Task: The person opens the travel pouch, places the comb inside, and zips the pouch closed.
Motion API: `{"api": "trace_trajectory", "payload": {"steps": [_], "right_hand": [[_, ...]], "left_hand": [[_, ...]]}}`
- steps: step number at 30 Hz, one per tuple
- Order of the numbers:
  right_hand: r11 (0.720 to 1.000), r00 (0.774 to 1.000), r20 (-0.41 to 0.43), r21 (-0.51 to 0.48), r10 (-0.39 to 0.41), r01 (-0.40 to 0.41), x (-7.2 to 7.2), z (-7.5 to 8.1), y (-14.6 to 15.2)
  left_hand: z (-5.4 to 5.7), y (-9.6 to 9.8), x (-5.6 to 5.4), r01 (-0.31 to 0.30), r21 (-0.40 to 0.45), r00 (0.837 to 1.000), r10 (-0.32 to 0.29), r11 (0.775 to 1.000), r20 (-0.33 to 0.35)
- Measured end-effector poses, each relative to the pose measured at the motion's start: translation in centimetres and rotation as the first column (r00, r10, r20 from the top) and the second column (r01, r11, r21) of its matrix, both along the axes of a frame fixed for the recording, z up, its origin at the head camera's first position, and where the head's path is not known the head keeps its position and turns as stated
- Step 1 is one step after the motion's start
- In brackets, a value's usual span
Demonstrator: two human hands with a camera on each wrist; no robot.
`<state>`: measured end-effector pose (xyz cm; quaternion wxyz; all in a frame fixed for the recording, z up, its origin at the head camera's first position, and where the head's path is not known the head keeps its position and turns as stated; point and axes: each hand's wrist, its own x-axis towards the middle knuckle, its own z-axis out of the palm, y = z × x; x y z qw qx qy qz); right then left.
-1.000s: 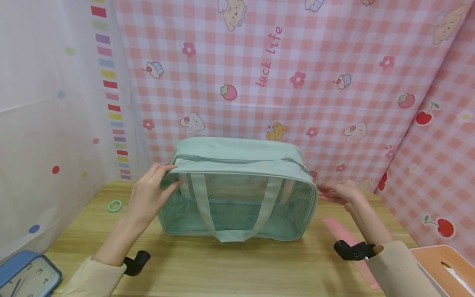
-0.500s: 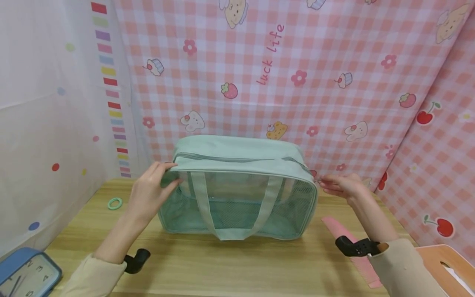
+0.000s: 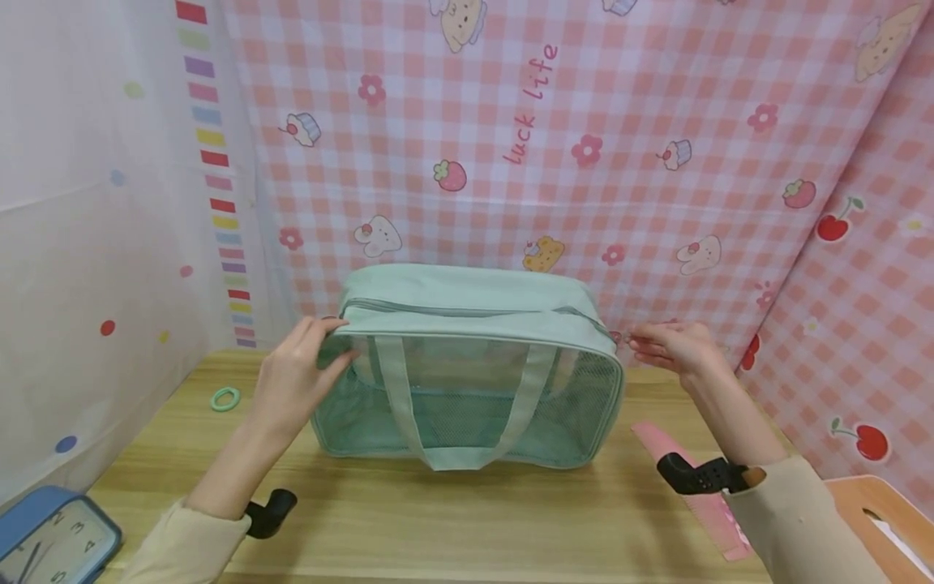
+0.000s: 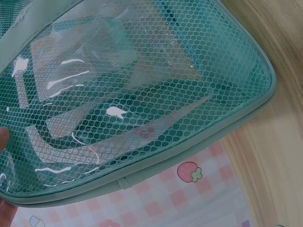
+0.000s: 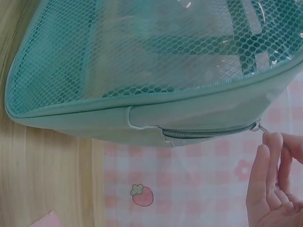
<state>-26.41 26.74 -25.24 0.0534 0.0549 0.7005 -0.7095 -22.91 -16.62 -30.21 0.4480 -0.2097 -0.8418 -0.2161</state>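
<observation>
A mint-green see-through bag (image 3: pixel 467 323) with mesh sides stands upright on the wooden table, its handle hanging down in front. At its upper left corner my left hand (image 3: pixel 295 369) grips the edge, fingertips on top and thumb below. Beyond the upper right end, my right hand (image 3: pixel 679 347) pinches a small zipper pull (image 5: pixel 263 128) between thumb and fingertips. The zipper slider (image 5: pixel 256 126) lies just ahead of those fingertips in the right wrist view. Only bits of the left fingers show at the edge of the left wrist view.
A pink comb (image 3: pixel 657 442) lies to the right, partly under my right forearm. At the left are a green ring (image 3: pixel 224 399) and a blue clock (image 3: pixel 62 531). An orange tissue box (image 3: pixel 850 495) sits at the right edge. Patterned cloth (image 3: pixel 511 203) hangs behind the bag.
My right hand has risen beside the bag's right end, and its fingers have come together on the zipper pull. The left hand and the bag stay in place.
</observation>
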Motion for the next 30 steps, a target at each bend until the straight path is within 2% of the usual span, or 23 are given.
{"api": "trace_trajectory", "payload": {"steps": [11, 20, 24, 26, 30], "right_hand": [[0.998, 0.998, -0.009, 0.041, -0.057, 0.057, 0.3, 0.9, -0.8], [0.999, 0.998, -0.053, 0.007, -0.032, 0.033, 0.5, 1.5, -1.8], [0.996, 0.994, -0.093, 0.069, -0.048, 0.055, 0.5, 2.0, -3.0], [0.989, 0.993, -0.102, 0.126, -0.061, 0.073, 0.5, 2.3, -3.5], [0.981, 0.993, -0.101, 0.176, -0.065, 0.082, 0.5, 2.8, -4.1]], "left_hand": [[-0.1, 0.1, 0.1, -0.008, -0.005, 1.000, 0.008, 1.000, 0.003], [-0.2, 0.1, 0.1, -0.014, 0.004, 1.000, 0.014, 1.000, 0.005], [-0.2, 0.1, 0.1, -0.016, 0.009, 1.000, 0.016, 1.000, 0.007], [-0.2, 0.1, 0.1, -0.017, 0.008, 1.000, 0.017, 1.000, 0.006], [-0.2, 0.2, 0.1, -0.021, 0.003, 1.000, 0.021, 1.000, 0.000]]}}
